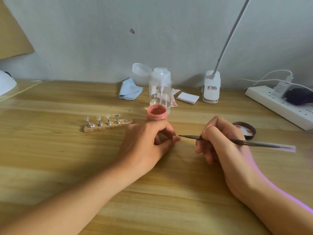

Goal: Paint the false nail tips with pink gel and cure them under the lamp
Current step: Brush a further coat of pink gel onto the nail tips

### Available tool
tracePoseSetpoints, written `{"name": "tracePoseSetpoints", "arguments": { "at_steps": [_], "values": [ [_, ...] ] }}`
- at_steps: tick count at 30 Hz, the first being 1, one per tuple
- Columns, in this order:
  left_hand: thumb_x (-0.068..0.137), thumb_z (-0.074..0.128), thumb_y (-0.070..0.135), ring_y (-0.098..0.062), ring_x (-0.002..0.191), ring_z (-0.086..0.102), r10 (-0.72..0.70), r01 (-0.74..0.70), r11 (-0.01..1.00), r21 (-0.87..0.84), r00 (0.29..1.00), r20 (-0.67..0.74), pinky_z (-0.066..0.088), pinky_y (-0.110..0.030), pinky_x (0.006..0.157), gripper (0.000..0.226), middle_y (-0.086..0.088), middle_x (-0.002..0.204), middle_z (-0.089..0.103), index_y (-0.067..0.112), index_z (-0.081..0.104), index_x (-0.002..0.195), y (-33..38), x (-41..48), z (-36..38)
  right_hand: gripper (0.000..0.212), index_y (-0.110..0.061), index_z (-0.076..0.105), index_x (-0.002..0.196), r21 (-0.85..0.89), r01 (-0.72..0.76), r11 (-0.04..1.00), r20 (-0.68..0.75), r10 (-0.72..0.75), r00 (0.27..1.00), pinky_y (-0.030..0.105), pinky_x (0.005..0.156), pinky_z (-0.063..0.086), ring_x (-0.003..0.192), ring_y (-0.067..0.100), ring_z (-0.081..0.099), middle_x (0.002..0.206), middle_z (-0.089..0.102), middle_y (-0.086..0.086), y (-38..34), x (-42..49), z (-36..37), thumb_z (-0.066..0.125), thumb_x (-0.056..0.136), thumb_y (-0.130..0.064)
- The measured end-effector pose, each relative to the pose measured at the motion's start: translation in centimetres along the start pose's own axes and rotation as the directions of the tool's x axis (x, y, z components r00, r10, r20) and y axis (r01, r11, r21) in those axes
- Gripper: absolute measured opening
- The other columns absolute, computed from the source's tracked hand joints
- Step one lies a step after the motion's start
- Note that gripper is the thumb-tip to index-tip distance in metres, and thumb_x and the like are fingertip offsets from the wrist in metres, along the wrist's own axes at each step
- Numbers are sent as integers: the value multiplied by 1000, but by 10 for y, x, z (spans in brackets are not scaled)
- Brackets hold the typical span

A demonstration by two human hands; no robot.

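left hand [145,141] rests on the wooden table [67,167], fingers curled, thumb and forefinger pinching a small pinkish nail tip [177,138] that pokes out to the right; it's tiny, I read it as a tip but can't be sure; right hand [221,143] grips a nail brush [189,136] pen-style, handle running out to the right past the knuckles, bristle end pointing left, right at the pinched tip; I can't tell if the bristles touch it; the two hands are near each other, not touching; open pink gel jar [156,114] stands just behind the left hand's knuckles; its dark lid [249,131] lies inside-up behind the right hand, pink smears in it; left of the jar a wooden holder strip [108,127] carries four small metal stands [108,123], each with a clear tip on top, plus one bare round disc [126,121] at its right end; further back by the wall I see a clear pump dispenser bottle [160,87] with its cap [141,70] flipped open, blue cloth [130,89] to its left, white wipe pads [188,97] to its right, then a white clip lamp [210,87] with its neck going up out of frame; white power strip [277,106] at far right with a charger [282,88] plugged in; white domed shell [6,83] at the left edge, mostly cut off, can't tell what it is
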State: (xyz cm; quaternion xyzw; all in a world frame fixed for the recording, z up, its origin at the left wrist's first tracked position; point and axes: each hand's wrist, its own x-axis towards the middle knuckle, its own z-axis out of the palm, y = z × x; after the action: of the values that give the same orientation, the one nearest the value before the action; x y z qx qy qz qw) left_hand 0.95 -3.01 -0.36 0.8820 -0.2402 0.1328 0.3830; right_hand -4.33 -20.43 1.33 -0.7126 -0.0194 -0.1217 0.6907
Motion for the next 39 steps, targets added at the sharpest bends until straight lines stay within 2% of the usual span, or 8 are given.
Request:
{"name": "tracePoseSetpoints", "arguments": {
  "at_steps": [10, 13, 15, 19, 23, 26, 35, 39],
  "values": [
    [78, 82, 28, -2, 54, 56, 63, -62, 998, 31, 997, -39, 30, -6, 57, 13, 27, 61, 57, 32, 69, 78, 1, 0, 0, 4, -17, 54, 70, -52, 19, 998, 87, -14, 996, 16, 46, 37, 47, 7, 45, 60, 65, 6, 0, -1, 2, 54, 72, -20],
    [79, 80, 33, -5, 57, 57, 110, -106, 992, 71, 992, -56, 36, -24, 68, 11, 21, 65, 59, 29, 69, 79, 3, -1, 0, 6, -15, 53, 69, -22, 29, 999, 64, -28, 998, 16, 45, 36, 47, 9, 43, 58, 61, 6, 1, -1, 1, 54, 73, -20],
    [80, 80, 34, -5, 57, 56, 114, -110, 992, 66, 991, -65, 36, -27, 70, 12, 19, 66, 61, 29, 69, 78, 4, -1, 0, 7, -14, 52, 70, -2, 22, 1000, 54, -21, 998, 17, 45, 36, 47, 11, 42, 58, 60, 6, 0, -1, 0, 53, 73, -21],
    [77, 80, 26, -3, 57, 55, 104, -100, 993, 66, 993, -60, 35, -28, 72, 12, 23, 61, 55, 31, 69, 79, 4, -2, 0, 5, -20, 55, 68, -82, 29, 996, 100, -21, 995, 19, 49, 38, 48, 7, 45, 59, 62, 5, 0, 0, 0, 54, 72, -22],
    [80, 80, 33, -5, 57, 56, 104, -101, 993, 57, 992, -69, 36, -29, 70, 11, 22, 66, 59, 30, 69, 79, 4, -2, 0, 6, -15, 53, 70, -27, 37, 999, 74, -35, 997, 18, 46, 37, 46, 10, 43, 59, 61, 6, 1, 0, 0, 54, 73, -20],
    [78, 79, 29, -4, 59, 56, 92, -89, 994, 61, 995, -49, 34, -28, 71, 10, 27, 65, 58, 31, 69, 80, 4, -2, -1, 5, -19, 55, 68, -76, 46, 996, 109, -37, 993, 19, 46, 38, 44, 7, 46, 60, 64, 9, 1, 2, 1, 54, 73, -20],
    [80, 78, 33, -5, 59, 57, 97, -94, 994, 58, 994, -54, 38, -31, 71, 10, 21, 68, 61, 30, 69, 79, 5, -1, -1, 6, -16, 53, 70, -41, 39, 998, 77, -36, 996, 19, 46, 37, 46, 9, 44, 59, 62, 7, 2, 1, -1, 54, 73, -20],
    [79, 78, 29, -4, 59, 57, 84, -82, 995, 58, 996, -35, 35, -29, 72, 10, 30, 69, 59, 33, 69, 81, 3, -1, -1, 4, -20, 56, 70, -111, 42, 993, 107, -30, 994, 21, 48, 38, 44, 6, 47, 60, 64, 8, 0, 1, -1, 54, 73, -21]
  ]
}}
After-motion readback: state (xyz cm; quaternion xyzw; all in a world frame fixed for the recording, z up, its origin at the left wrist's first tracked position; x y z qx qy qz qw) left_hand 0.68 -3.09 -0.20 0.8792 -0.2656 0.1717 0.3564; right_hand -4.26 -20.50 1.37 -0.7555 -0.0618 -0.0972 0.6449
